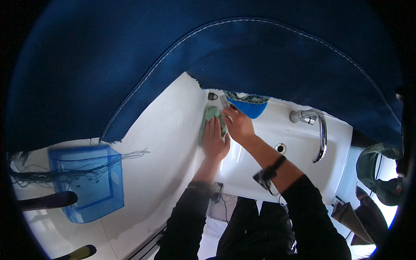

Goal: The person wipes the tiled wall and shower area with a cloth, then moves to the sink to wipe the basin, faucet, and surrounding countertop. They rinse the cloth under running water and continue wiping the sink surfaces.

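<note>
My left hand (215, 141) lies with its fingers stretched out over a green cloth-like piece (202, 132) at the left end of the white sink (260, 173). A paler green rounded lump (212, 113) shows at the fingertips. Just right of it, my right hand (241, 124) has its fingers closed around a small greyish, see-through thing (224, 102) whose kind I cannot make out. Both hands are close together, beside the tiled wall. A dark ring-like object (212, 96) sits just beyond them.
A chrome tap (321, 136) arches over the sink's right side, near the drain (281, 148). Dark blue frayed fabric (242, 56) covers the top of the view. A bright blue rounded flap (250, 108) shows below it. A translucent blue holder (89, 184) is on the left wall.
</note>
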Demonstrator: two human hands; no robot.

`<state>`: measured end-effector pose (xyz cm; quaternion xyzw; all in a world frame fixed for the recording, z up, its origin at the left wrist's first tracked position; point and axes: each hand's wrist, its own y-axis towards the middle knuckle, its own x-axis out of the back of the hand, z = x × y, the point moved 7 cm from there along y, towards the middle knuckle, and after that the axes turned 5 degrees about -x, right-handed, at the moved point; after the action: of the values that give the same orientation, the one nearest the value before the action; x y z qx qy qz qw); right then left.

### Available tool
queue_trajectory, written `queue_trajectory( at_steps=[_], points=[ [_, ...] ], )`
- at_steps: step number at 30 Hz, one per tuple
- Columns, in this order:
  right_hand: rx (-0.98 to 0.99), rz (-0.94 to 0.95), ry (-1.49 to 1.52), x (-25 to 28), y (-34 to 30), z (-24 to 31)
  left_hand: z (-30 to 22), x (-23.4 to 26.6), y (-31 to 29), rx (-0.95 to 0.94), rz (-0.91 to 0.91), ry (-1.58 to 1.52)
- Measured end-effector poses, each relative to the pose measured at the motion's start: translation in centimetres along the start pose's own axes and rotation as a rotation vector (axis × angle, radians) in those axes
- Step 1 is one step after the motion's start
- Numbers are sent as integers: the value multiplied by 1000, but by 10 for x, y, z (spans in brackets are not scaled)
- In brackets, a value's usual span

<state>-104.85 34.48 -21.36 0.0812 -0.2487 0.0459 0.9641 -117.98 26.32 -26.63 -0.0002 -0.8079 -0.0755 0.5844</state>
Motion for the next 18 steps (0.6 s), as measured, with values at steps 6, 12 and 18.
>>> queue_trajectory(
  at_steps=[6,12,18],
  points=[
    [-154,11,120,80,-119,-31,-11,-11,38,78,-28,8],
    [-323,89,62,138,-218,-62,-50,-25,81,230,76,-108],
    [-465,124,115,171,-267,-82,-77,-29,80,234,8,-210]
  ],
)
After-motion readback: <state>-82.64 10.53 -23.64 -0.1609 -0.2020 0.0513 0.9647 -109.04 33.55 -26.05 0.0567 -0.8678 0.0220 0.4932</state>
